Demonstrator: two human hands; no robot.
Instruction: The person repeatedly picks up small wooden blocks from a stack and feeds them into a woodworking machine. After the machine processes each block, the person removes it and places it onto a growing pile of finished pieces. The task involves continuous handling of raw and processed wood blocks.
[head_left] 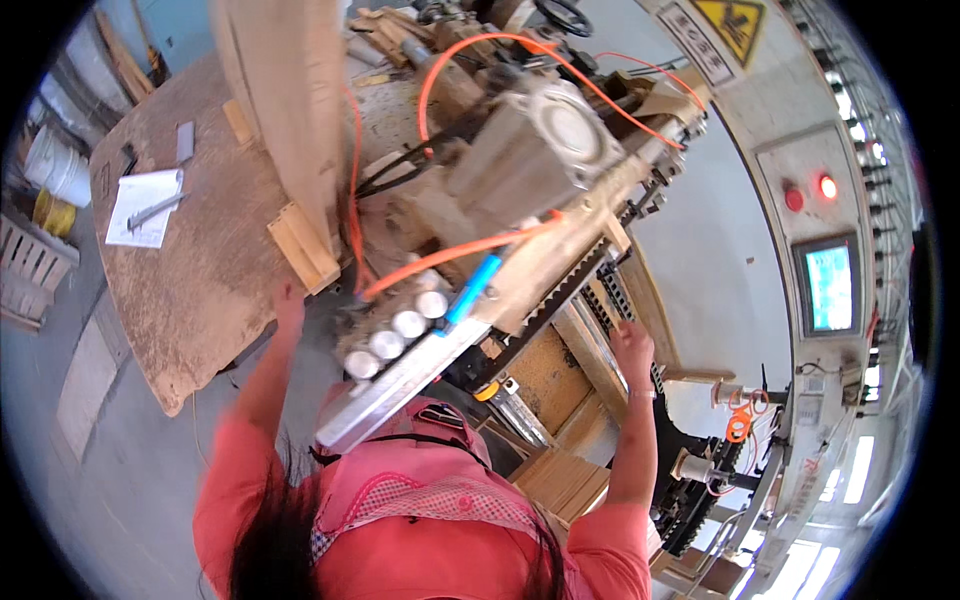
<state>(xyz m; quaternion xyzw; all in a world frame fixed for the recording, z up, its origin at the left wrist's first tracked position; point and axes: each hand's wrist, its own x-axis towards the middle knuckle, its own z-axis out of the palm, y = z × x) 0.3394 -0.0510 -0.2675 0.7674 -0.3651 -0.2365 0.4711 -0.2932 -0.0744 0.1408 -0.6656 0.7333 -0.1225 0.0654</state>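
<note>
The big woodworking machine (590, 207) took up the whole middle and right, its grimy motor housing (525, 150) bulging over the long slanting beam! Off to my left spread the brown worktable (215, 290), dusty and scuffed, and at its far edge a tall wooden board (285, 100) reared up, badly blurred. Below the machine, close to my body, lay a stack of thin wooden slats (560, 482). Over on the far right a blue-lit touchscreen (830, 287) glowed in the pale panel.

Now the wooden block (303, 248): it lay at the table's right edge, by the foot of that board, and my left hand (288, 302) was right at its near end, fingers drawn together; touching or just short of it, I couldn't tell. And my right hand (632, 352), well apart from the left, was half curled beside the black toothed track (612, 293) inside the machine; whether it gripped anything, I couldn't tell either.

On the table, a white paper sheet (130, 195) with a grey tool (155, 210) lying across it! An orange hose (460, 248) swept past a bright blue tube (470, 293), and up on the panel shone one small red light (828, 187).
</note>
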